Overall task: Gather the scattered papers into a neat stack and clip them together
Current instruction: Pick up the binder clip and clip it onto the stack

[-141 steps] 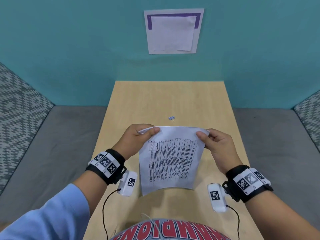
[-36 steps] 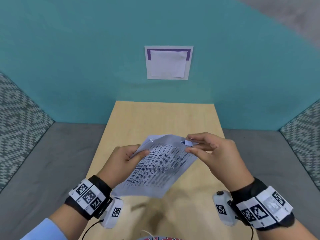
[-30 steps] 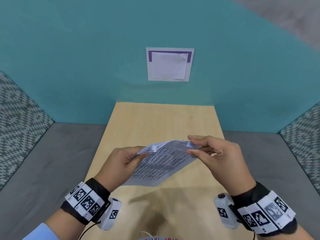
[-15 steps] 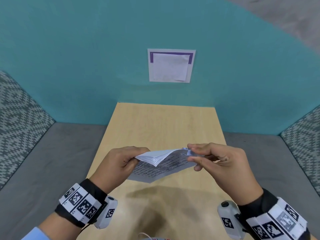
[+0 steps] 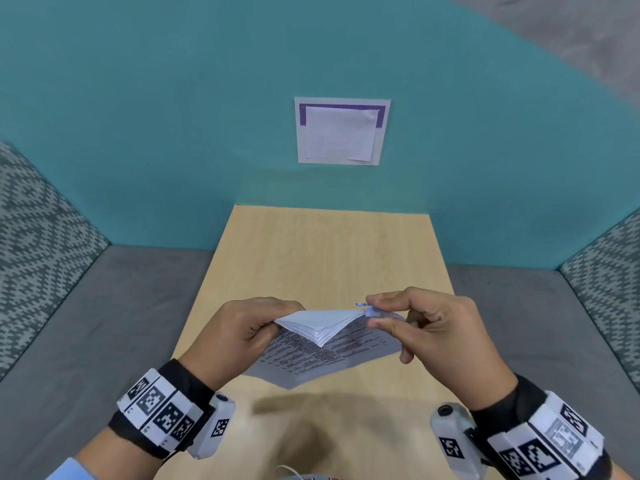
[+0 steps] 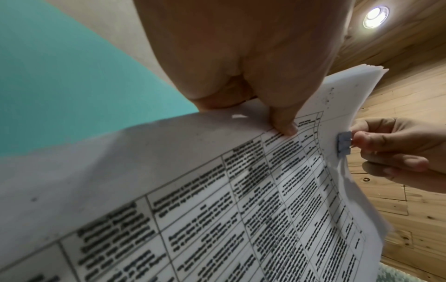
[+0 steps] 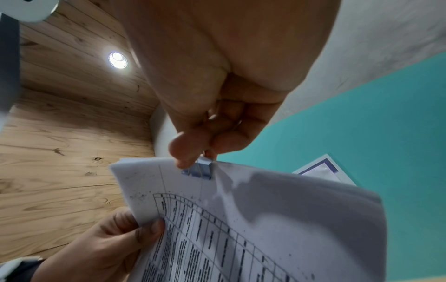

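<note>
Teal walls back a pale wooden table (image 5: 325,258). Above its near half, the left hand (image 5: 239,337) pinches the stack of printed papers (image 5: 322,327) at its left corner, while the right hand (image 5: 429,327) pinches a small binder clip (image 6: 344,145) on the stack's right edge.

Left wrist band (image 5: 162,419) and right wrist band (image 5: 543,441) — black straps, white panels with black square codes; white camera pods (image 5: 213,426) beneath, each coded. Light-blue sleeve (image 5: 69,471) — left arm.

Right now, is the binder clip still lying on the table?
No, the binder clip sits on the paper stack's edge, pinched by the right hand.
</note>
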Demonstrator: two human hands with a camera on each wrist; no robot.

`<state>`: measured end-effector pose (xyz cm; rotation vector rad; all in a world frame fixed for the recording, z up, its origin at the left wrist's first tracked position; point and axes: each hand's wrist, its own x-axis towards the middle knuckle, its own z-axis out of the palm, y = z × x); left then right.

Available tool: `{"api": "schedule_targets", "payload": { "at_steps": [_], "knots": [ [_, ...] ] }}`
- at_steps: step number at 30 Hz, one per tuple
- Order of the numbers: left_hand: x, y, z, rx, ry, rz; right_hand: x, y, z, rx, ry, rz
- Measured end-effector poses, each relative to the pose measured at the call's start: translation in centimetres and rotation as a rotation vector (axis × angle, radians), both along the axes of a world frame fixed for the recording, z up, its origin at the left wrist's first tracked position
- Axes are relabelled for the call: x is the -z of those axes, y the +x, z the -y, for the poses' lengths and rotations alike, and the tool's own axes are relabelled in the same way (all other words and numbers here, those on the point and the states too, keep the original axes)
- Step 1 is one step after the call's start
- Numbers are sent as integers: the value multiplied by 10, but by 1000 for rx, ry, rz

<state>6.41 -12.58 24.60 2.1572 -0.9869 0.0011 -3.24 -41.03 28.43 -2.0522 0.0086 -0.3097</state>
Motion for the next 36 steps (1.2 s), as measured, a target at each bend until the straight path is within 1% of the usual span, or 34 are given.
{"api": "schedule_targets", "payload": {
  "at_steps": [3,5,8,11,13,14,17,19,20,21,22,23,24,25,26,27,28,29,32,34,36],
  "knots": [
    [2,0,0,0,-3,-8,-3,-1,-1,-13,23,-41],
    [4,1,0,-16,-14,-14,-6,-1,-3,-20,4,-66],
    [5,3,1,-40,-29,-50,-8,2,-3,-15,-88,-40],
    [4,0,7,-54,-105,-84,-6,4,0,1,-231,9],
    [5,1,12,-107,-132,-197,-2,6,1,36,-349,76],
    [5,2,13,-123,-122,-275,-1,8,3,56,-360,96],
    [5,4,16,-123,-141,-529,1,16,9,56,-274,50],
    [4,4,18,-121,-148,-726,2,21,10,18,-282,5],
    [3,5,20,-106,-145,-767,2,24,10,-2,-298,-6],
    [1,5,21,-88,-143,-743,3,26,10,-21,-318,-13],
    [1,7,21,-83,-124,-636,3,28,9,-38,-348,-13],
    [-3,7,22,-98,-100,-444,4,29,7,-50,-390,-5],
    [-8,7,22,-108,-58,-183,5,31,6,-55,-438,8],
    [-13,6,26,-81,7,80,6,32,4,-61,-481,17],
    [-21,3,32,-45,82,279,7,32,2,-71,-514,22],
    [-28,-1,39,-14,158,405,7,33,-1,-84,-539,26],
    [-30,-3,47,5,224,471,7,34,-4,-99,-556,25],
    [-31,-3,53,6,262,486,7,34,-7,-115,-567,24],
    [-29,2,61,-52,250,455,8,33,-10,-127,-581,49],
    [-28,5,62,-96,229,410,8,32,-10,-100,-586,73],
    [-25,6,64,-109,236,306,7,31,-9,-86,-640,76]
  ]
}}
